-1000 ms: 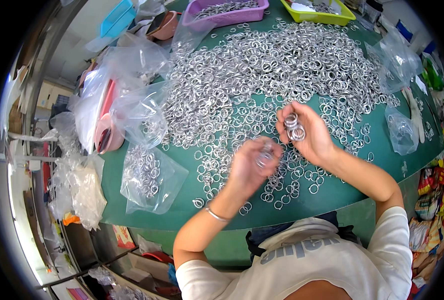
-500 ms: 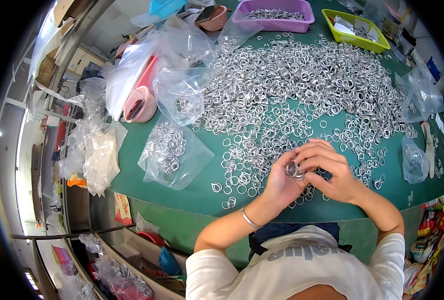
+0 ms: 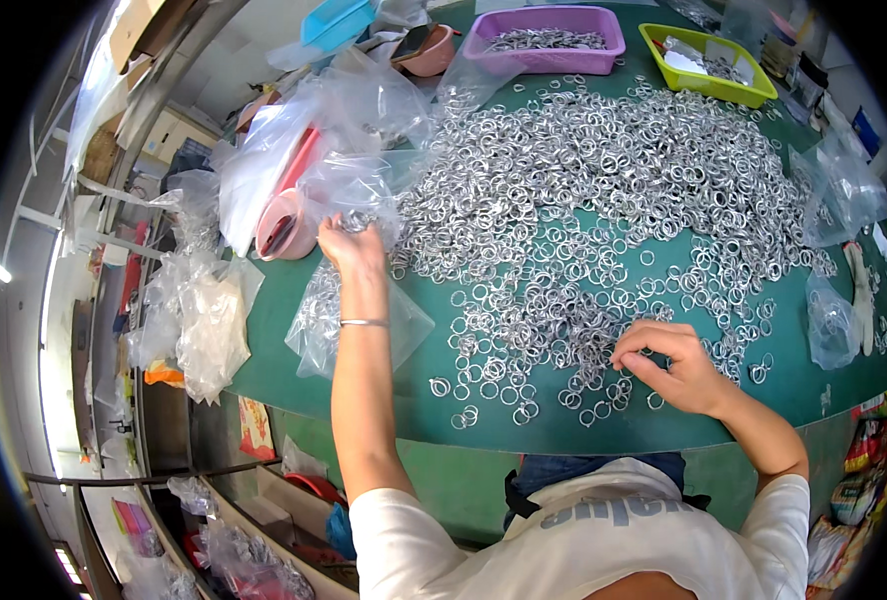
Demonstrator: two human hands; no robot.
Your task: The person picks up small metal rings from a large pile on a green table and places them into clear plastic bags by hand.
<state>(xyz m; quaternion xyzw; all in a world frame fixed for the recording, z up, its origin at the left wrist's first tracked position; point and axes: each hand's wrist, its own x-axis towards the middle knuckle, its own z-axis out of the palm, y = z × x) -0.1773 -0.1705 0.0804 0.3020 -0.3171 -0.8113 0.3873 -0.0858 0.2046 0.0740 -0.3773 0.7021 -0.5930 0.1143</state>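
My left hand [image 3: 354, 246] reaches out over the clear plastic bag [image 3: 329, 183] at the left of the table. Its fingers are curled around metal rings [image 3: 360, 220], partly hidden by the bag's film. Under that wrist lies another clear bag [image 3: 407, 318], its filling of rings mostly covered by my forearm. My right hand [image 3: 672, 366] stays low over the near edge of the loose metal rings [image 3: 574, 325], thumb and fingers pinched together. What the pinch holds, if anything, is too small to make out.
A large heap of rings [image 3: 604, 150] spreads across the green table [image 3: 424, 410]. Behind it stand a purple basket [image 3: 546, 62] and a yellow-green basket [image 3: 709, 84]. A pink cup [image 3: 286, 228] is beside my left hand. Another clear bag [image 3: 832, 325] lies at the right.
My left hand has left my right hand and swung far left to the bag. My right hand has dropped slightly, its fingers now pinched at the rings. The stack of rings between the hands is gone.
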